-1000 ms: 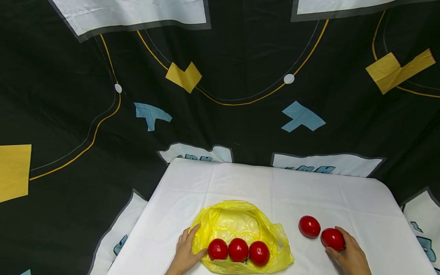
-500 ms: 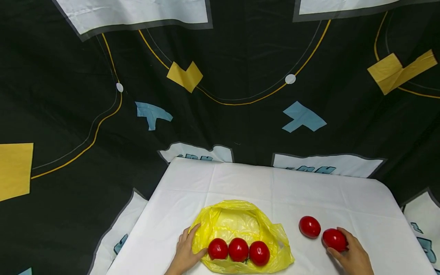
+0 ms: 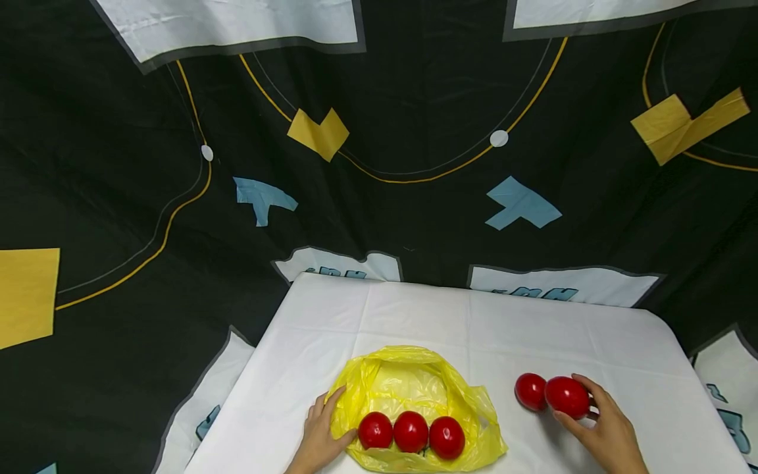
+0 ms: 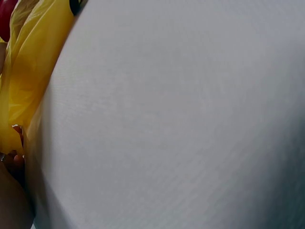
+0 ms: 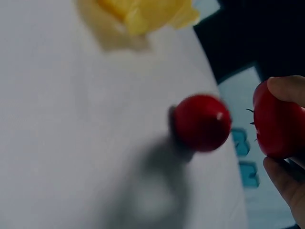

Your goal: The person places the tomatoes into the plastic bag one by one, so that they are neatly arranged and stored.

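Note:
A yellow plastic bag (image 3: 405, 375) lies on the white-covered table with its mouth spread wide. Three red tomatoes sit in a row at its front: a left one (image 3: 376, 430), a middle one (image 3: 411, 430) and a right one (image 3: 447, 437). My left hand (image 3: 320, 431) holds the bag's left rim, thumb beside the left tomato. At the right, my right hand (image 3: 608, 424) grips another tomato (image 3: 566, 396) between thumb and fingers, raised off the cloth. In the right wrist view its leafy stem end (image 5: 259, 124) shows. One loose tomato (image 3: 530, 391) rests on the table just left of it.
White cloth (image 3: 414, 309) covers the table, which reaches back to a black hanging backdrop (image 3: 403, 224) with yellow and blue patches. The left wrist view shows mostly cloth (image 4: 157, 114), with the bag's side (image 4: 33, 71) at its left edge.
My right hand has lifted its tomato off the table and moved it slightly left, so it now partly covers the loose tomato. The left hand and the bag have stayed still.

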Demonstrator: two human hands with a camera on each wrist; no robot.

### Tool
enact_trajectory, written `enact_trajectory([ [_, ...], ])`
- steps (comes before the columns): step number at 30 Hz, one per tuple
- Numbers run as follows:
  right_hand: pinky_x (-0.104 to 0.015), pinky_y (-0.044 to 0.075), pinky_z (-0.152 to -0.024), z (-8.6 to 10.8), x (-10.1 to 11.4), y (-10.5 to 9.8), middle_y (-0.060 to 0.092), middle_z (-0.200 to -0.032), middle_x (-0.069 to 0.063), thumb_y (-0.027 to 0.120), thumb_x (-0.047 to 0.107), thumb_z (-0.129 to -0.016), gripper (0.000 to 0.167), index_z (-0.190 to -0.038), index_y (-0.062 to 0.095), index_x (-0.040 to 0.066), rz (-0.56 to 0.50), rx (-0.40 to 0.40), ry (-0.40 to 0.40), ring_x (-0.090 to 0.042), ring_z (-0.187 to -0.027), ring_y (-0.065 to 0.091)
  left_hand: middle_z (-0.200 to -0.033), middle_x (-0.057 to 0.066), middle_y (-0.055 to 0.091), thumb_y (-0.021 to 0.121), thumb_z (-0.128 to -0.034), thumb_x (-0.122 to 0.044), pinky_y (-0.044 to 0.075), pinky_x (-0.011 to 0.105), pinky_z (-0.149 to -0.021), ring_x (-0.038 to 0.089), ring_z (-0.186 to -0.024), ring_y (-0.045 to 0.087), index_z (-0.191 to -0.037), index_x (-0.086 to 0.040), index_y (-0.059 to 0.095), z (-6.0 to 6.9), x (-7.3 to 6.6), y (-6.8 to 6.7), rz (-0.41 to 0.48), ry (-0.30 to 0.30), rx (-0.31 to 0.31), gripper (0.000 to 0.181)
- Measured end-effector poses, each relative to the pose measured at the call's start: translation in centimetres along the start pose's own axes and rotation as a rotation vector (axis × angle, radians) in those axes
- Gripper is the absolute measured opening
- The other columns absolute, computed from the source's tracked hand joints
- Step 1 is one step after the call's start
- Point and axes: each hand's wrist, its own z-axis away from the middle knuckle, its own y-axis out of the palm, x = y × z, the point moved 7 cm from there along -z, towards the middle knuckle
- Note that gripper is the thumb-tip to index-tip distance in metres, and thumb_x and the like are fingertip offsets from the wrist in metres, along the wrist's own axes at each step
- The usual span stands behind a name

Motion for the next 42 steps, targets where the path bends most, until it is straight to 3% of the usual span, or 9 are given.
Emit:
enact_trajectory([
  [6, -0.049, 0.052, -0.077, 0.4, 5.0, 0.5, 0.047, -0.126, -0.025, 0.087, 0.027, -0.067, 0.087, -0.136, 0.040, 0.003, -0.028, -0.062, -0.142, -0.041, -0.104, 0.051, -0.133, 0.006, 0.039, 0.074, -0.0716, -0.048, 0.034, 0.044, -0.088, 0.021, -0.111, 0.037, -0.144, -0.027, 0.036, 0.0, 0.1, -0.1, 0.000, -0.004, -0.006, 0.085],
  [15, -0.036, 0.054, -0.072, 0.4, 10.7, 3.2, 0.054, -0.125, -0.010, 0.087, 0.030, -0.067, 0.076, -0.132, 0.049, 0.018, -0.090, -0.004, -0.274, -0.024, -0.094, 0.058, -0.133, 0.005, 0.039, 0.074, -0.0715, -0.049, 0.033, 0.044, -0.088, 0.021, -0.111, 0.037, -0.144, -0.027, 0.036, -0.1, 0.1, 0.1, 0.019, -0.009, 0.000, 0.085],
  [24, -0.027, 0.053, -0.070, 0.2, 13.4, 5.7, 0.056, -0.124, -0.001, 0.088, 0.031, -0.064, 0.076, -0.130, 0.053, 0.022, -0.097, 0.050, -0.355, -0.015, -0.090, 0.059, -0.132, 0.004, 0.039, 0.073, -0.0721, -0.051, 0.033, 0.044, -0.087, 0.020, -0.111, 0.037, -0.144, -0.026, 0.036, 0.0, 0.2, 0.1, 0.009, -0.001, -0.012, 0.085],
  [32, -0.029, 0.052, -0.078, 0.2, 15.4, 8.5, 0.057, -0.122, 0.004, 0.088, 0.027, -0.064, 0.076, -0.131, 0.053, 0.024, -0.115, 0.128, -0.378, -0.012, -0.098, 0.057, -0.131, 0.005, 0.040, 0.073, -0.0719, -0.050, 0.034, 0.045, -0.086, 0.021, -0.110, 0.038, -0.144, -0.025, 0.037, 0.1, 0.1, -0.1, 0.015, 0.005, -0.019, 0.085],
  [42, -0.042, 0.051, -0.082, 0.4, 18.3, 13.4, 0.055, -0.124, -0.001, 0.081, 0.022, -0.074, 0.070, -0.134, 0.047, 0.014, -0.134, 0.294, -0.580, -0.021, -0.106, 0.057, -0.133, 0.005, 0.038, 0.073, -0.0716, -0.049, 0.034, 0.047, -0.089, 0.021, -0.111, 0.037, -0.145, -0.027, 0.035, 0.0, 0.0, 0.0, 0.011, -0.006, -0.011, 0.085],
])
